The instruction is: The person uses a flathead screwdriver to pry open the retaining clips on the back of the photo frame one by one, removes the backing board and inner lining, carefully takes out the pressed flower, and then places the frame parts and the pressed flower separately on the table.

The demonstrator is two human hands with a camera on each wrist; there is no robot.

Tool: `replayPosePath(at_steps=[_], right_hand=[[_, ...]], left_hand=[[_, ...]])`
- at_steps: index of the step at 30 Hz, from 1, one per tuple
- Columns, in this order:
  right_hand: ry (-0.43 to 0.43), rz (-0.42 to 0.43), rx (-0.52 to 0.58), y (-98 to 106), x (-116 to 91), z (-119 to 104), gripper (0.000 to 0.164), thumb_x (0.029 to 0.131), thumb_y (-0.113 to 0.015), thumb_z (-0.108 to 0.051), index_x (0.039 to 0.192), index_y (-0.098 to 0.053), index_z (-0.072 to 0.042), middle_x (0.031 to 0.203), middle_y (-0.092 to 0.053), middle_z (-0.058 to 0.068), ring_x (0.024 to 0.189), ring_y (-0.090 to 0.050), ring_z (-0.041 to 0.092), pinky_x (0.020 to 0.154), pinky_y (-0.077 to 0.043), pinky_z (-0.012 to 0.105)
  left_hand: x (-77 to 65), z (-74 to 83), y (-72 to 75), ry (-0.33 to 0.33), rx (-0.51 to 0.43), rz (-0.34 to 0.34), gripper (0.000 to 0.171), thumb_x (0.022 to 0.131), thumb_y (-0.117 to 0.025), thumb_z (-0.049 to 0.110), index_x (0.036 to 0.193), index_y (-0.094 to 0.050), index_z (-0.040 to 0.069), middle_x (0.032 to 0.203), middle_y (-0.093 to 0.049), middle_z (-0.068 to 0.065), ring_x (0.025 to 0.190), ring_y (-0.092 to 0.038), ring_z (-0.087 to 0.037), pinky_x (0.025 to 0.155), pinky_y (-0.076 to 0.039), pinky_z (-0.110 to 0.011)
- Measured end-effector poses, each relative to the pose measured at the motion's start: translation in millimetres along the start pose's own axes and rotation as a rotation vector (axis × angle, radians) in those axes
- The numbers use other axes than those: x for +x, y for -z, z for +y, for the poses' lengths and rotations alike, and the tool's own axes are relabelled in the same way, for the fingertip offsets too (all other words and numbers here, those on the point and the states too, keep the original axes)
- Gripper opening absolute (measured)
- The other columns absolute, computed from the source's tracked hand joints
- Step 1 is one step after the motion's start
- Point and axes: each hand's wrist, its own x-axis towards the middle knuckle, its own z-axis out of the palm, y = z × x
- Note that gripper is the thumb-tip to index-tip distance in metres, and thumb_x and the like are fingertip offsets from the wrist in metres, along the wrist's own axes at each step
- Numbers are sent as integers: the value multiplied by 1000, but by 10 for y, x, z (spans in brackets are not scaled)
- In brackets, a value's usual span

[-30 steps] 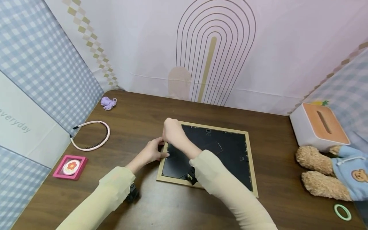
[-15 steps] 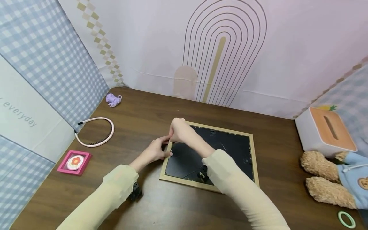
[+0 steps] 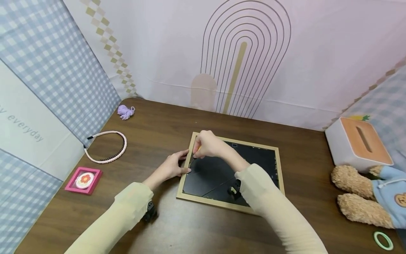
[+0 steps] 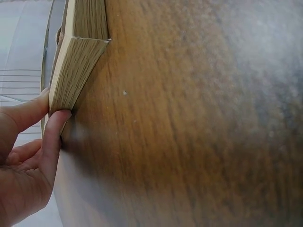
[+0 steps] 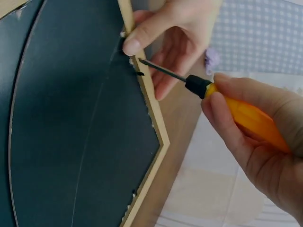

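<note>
A picture frame with a light wooden rim (image 3: pixel 209 200) lies face down, its black backing board (image 3: pixel 219 173) showing. My left hand (image 3: pixel 171 165) pinches the frame's left side, thumb on the rim and fingers against the outer edge; the left wrist view shows this hand (image 4: pixel 31 156) gripping the wood. Above the same side, my right hand (image 3: pixel 209 144) holds a screwdriver (image 5: pixel 255 122) with a yellow-orange handle and black collar. Its tip is at the rim near the left thumb; whether it touches cannot be told. Small metal tabs (image 5: pixel 140 74) line the frame's inner edge.
On the table's left lie purple yarn (image 3: pixel 125 112), a headband (image 3: pixel 124 144) and a pink box (image 3: pixel 99 174). A tissue box (image 3: pixel 339 141), a teddy bear (image 3: pixel 364 210) and a green ring (image 3: pixel 376 240) are at the right. A fabric-covered wall (image 3: pixel 165 53) stands behind.
My right hand has moved a little to the right, off the frame's left edge, and some yellow of the screwdriver now shows. The left hand keeps its hold. The head view has shifted slightly.
</note>
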Motion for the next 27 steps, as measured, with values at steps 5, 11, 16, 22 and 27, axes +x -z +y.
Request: replayPosePath(at_steps=[5, 11, 16, 22, 27], right_hand=[[-81, 16, 64, -2, -25, 87, 5, 74, -75, -6, 71, -72, -5, 72, -71, 8, 55, -65, 10, 57, -55, 21], [-108, 18, 129, -32, 31, 142, 5, 73, -76, -7, 72, -72, -5, 72, -71, 8, 55, -65, 9, 59, -56, 22], [-97, 6, 143, 8, 109, 145, 5, 72, -75, -5, 70, -71, -4, 69, -70, 9, 52, -64, 8, 58, -57, 25], [-50, -33, 101, 41, 185, 110, 5, 74, -72, -3, 69, -72, -4, 68, -70, 7, 50, -61, 5, 55, -55, 21], [-7, -82, 29, 69, 262, -7, 8, 75, -69, -1, 69, -72, -5, 69, -71, 7, 50, -62, 9, 56, -54, 19]], left_hand=[[24, -5, -13, 33, 8, -3, 74, 79, -71, 2, 143, -34, 4, 136, -48, -24, 117, -55, -34, 63, -58, -30], [29, -20, -18, 31, 8, -5, 75, 79, -71, 2, 143, -33, 4, 136, -48, -24, 116, -55, -34, 62, -58, -30], [29, -12, -18, 20, 10, -2, 75, 78, -71, 1, 143, -33, 4, 136, -48, -24, 116, -56, -34, 61, -58, -30], [13, 8, -13, 8, 17, -13, 74, 78, -71, 1, 142, -35, 3, 135, -48, -25, 113, -57, -35, 60, -58, -30], [2, 19, 10, 9, 25, -14, 72, 78, -71, 1, 142, -36, 3, 135, -48, -26, 114, -56, -36, 59, -58, -31]])
